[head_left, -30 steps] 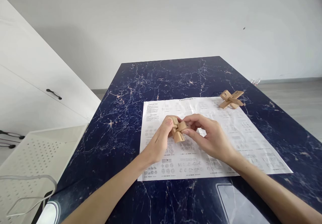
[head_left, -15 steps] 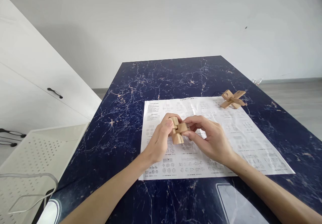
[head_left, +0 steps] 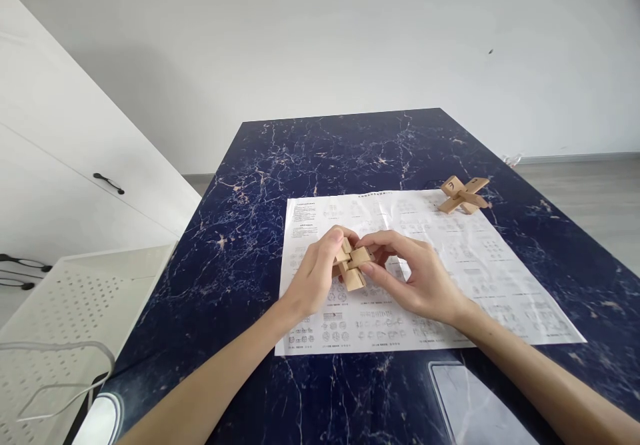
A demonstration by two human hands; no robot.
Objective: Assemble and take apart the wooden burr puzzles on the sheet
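The wooden burr puzzle (head_left: 356, 258) partly hides the fingers of the left hand (head_left: 314, 273), and the right hand (head_left: 423, 275) covers one end of it. Print on the paper sheet (head_left: 480, 265) is too small to read. The picture's edges cut off both forearms (head_left: 215, 378), the white cabinet (head_left: 75, 125) and a cable (head_left: 60, 347).

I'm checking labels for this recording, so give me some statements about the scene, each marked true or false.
1. The left grip and right grip are on the same cluster of wooden pieces. True.
2. The right grip holds the second wooden cluster. False: the second wooden cluster sits apart from both, by the sheet's far right corner.
3. The sheet lies on a dark blue table. True.
4. The sheet is crumpled into a ball. False: it is spread out, with some creases.
5. A white perforated surface is left of the table. True.
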